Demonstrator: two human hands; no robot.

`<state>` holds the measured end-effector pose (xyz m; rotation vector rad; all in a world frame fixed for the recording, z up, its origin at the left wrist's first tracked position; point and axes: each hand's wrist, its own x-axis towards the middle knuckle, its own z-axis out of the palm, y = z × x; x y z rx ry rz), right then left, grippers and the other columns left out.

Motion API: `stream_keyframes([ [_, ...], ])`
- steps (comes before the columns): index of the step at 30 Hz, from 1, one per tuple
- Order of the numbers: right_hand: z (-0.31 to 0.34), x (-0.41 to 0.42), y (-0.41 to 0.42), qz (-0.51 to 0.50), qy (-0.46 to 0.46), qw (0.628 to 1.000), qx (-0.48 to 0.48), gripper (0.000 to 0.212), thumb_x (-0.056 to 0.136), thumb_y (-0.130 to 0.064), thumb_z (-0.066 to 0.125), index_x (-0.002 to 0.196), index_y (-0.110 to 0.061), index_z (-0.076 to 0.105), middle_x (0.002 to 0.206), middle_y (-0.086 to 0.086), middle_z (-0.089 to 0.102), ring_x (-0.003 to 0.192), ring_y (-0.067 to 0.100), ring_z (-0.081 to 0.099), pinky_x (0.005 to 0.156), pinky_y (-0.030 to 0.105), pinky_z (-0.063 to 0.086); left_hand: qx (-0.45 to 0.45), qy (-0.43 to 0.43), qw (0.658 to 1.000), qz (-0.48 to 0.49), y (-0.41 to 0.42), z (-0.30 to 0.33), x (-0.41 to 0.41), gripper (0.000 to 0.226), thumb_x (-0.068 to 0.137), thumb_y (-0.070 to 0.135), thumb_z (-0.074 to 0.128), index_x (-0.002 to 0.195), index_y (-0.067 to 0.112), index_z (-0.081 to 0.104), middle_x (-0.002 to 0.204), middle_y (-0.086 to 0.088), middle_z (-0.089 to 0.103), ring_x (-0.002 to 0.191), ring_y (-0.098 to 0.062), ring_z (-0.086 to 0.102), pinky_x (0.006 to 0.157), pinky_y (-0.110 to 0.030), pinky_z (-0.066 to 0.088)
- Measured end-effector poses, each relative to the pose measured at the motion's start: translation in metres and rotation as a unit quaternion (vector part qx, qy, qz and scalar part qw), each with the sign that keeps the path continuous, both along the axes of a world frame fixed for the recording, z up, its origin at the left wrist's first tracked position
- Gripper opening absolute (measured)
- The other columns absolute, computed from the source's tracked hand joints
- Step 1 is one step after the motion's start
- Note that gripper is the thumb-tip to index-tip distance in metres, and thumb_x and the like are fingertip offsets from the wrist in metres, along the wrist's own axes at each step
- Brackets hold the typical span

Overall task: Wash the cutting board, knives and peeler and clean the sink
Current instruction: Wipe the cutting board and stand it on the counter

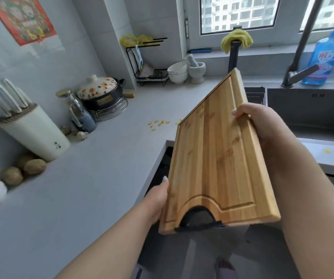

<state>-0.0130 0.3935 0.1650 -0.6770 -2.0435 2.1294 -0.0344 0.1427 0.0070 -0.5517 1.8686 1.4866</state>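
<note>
Currently both hands hold a tilted wooden cutting board (218,158) in mid-air beside the sink (307,111): left hand (158,200) gripping its near-left edge, right hand (260,121) its far-right edge. Edge-only holds could let it slip.

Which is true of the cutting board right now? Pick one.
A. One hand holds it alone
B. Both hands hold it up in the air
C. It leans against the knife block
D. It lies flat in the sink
B: the left hand and the right hand grip opposite edges of the cutting board, which is tilted and off the counter.
</note>
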Motion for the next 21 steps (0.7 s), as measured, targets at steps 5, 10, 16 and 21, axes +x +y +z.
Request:
stream_keyframes([
  [5,-0.009,0.006,-0.034,0.064,-0.043,0.995,0.070,0.026,0.081,-0.026,0.064,0.097,-0.006,0.064,0.077,0.009,0.060,0.057,0.020,0.058,0.040,0.018,0.044,0.040,-0.125,0.991,-0.009,-0.015,-0.007,0.061,0.066,0.092,0.067,0.033,0.133,0.017,0.051,0.120,-0.010,0.063,0.108,-0.029,0.060,0.081,-0.043,0.055],
  [10,-0.034,0.000,-0.067,0.093,-0.077,0.988,0.097,0.035,0.082,-0.031,0.067,0.103,-0.003,0.062,0.076,0.009,0.060,0.058,0.020,0.058,0.036,0.011,0.039,0.076,-0.194,0.977,0.043,-0.036,-0.024,0.092,0.068,0.094,0.064,0.034,0.118,0.008,0.065,0.102,-0.015,0.072,0.089,-0.029,0.071,0.074,-0.041,0.057],
  [16,-0.076,0.000,-0.100,0.128,-0.132,0.980,0.081,0.038,0.079,-0.035,0.069,0.101,-0.004,0.062,0.077,0.010,0.061,0.059,0.023,0.059,0.048,0.020,0.043,0.050,-0.229,0.967,0.100,-0.065,-0.054,0.122,0.063,0.094,0.060,0.040,0.109,0.005,0.068,0.095,-0.016,0.073,0.084,-0.030,0.070,0.077,-0.040,0.057],
  [21,-0.110,0.008,-0.115,0.132,-0.175,0.975,0.041,0.044,0.082,-0.040,0.066,0.113,-0.010,0.061,0.096,0.012,0.066,0.083,0.027,0.065,0.058,0.026,0.048,-0.010,-0.193,0.970,0.151,-0.084,-0.066,0.132,0.058,0.097,0.055,0.041,0.113,0.005,0.066,0.093,-0.016,0.073,0.081,-0.030,0.069,0.054,-0.031,0.053],
])
